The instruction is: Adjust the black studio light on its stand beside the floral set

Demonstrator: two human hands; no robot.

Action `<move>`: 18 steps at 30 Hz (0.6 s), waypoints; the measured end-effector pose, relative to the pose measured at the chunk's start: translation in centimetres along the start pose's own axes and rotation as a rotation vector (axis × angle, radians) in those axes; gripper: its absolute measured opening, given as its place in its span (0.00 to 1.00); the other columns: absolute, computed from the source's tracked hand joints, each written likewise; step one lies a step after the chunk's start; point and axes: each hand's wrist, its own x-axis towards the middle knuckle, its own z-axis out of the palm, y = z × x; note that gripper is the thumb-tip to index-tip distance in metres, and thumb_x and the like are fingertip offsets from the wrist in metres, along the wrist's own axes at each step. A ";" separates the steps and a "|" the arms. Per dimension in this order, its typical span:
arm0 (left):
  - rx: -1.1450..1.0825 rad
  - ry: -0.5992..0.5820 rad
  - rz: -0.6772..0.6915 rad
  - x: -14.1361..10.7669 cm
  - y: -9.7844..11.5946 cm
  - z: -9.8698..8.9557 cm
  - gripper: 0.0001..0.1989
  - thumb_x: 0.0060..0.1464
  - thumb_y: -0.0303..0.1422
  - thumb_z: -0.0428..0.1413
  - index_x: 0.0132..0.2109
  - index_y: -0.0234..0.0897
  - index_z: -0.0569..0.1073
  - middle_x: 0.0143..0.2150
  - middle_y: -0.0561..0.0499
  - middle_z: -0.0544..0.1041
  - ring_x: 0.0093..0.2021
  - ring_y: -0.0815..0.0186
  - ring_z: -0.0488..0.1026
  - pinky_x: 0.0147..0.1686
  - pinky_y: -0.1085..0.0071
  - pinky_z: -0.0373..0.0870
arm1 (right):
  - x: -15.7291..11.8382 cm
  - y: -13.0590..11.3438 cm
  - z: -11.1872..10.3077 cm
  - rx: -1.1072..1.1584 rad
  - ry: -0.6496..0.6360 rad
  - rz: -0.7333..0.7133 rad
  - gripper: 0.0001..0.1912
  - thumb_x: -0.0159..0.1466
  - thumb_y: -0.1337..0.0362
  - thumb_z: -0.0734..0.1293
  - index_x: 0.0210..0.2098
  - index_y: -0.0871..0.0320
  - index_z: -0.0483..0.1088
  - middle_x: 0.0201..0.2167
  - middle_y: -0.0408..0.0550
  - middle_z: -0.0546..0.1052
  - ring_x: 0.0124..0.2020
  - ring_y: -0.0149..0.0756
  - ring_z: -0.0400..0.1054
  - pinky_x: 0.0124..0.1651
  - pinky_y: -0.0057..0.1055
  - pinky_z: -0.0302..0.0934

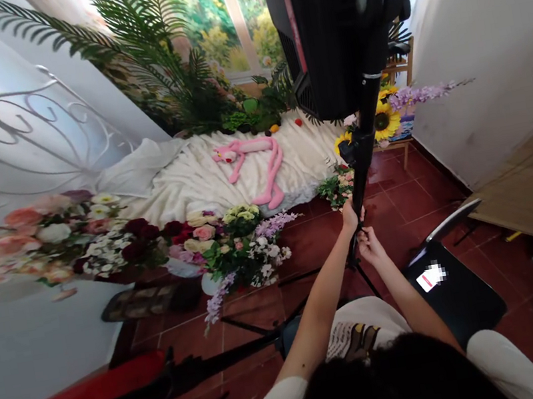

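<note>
A black light stand rises in front of me, with a big black lamp head at its top. Wrapped round the pole, below a clamp knob, is my left hand. My right hand is closed just beneath it, fingers curled at the pole's right side; what they pinch is hidden. The stand's legs spread over the red tiled floor. Behind the pole's lower part are pink flowers with green leaves.
A pink plush toy lies on a cream cloth. Flower bunches line its front. A second black stand crosses at lower left. To my right is a black chair holding a phone. Sunflowers stand behind the pole.
</note>
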 end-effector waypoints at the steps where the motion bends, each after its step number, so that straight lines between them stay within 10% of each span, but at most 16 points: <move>1: 0.007 -0.001 0.009 -0.1 0.0 0.0 0.32 0.55 0.57 0.33 0.17 0.40 0.58 0.09 0.54 0.56 0.12 0.73 0.54 0.15 0.73 0.49 | 0.1 -0.2 -0.2 -0.163 0.060 -0.066 0.20 0.51 0.54 0.69 0.23 0.53 0.52 0.15 0.34 0.59 0.16 0.25 0.55 0.13 0.19 0.49; 6: 0.002 0.018 0.018 -0.3 0.2 0.1 0.30 0.57 0.54 0.34 0.17 0.40 0.58 0.09 0.54 0.56 0.12 0.73 0.54 0.15 0.73 0.49 | -0.1 -3.0 -1.7 -0.961 -0.028 -0.337 0.21 0.51 0.58 0.69 0.19 0.55 0.50 0.15 0.34 0.56 0.19 0.27 0.59 0.21 0.22 0.52; 10: -0.007 0.016 -0.008 0.0 0.0 0.2 0.29 0.57 0.55 0.35 0.18 0.40 0.58 0.09 0.55 0.57 0.11 0.73 0.54 0.15 0.74 0.49 | -0.5 -6.8 -1.3 -1.136 -0.154 -0.435 0.16 0.50 0.60 0.72 0.23 0.55 0.59 0.19 0.36 0.64 0.23 0.28 0.61 0.27 0.24 0.57; 18: -0.077 0.016 0.007 0.5 -0.9 -0.1 0.30 0.55 0.56 0.34 0.20 0.39 0.60 0.10 0.55 0.58 0.10 0.73 0.53 0.13 0.73 0.48 | -0.5 -17.2 10.0 -0.795 -0.212 -0.924 0.45 0.50 0.52 0.76 0.59 0.50 0.51 0.51 0.51 0.69 0.51 0.39 0.68 0.52 0.37 0.65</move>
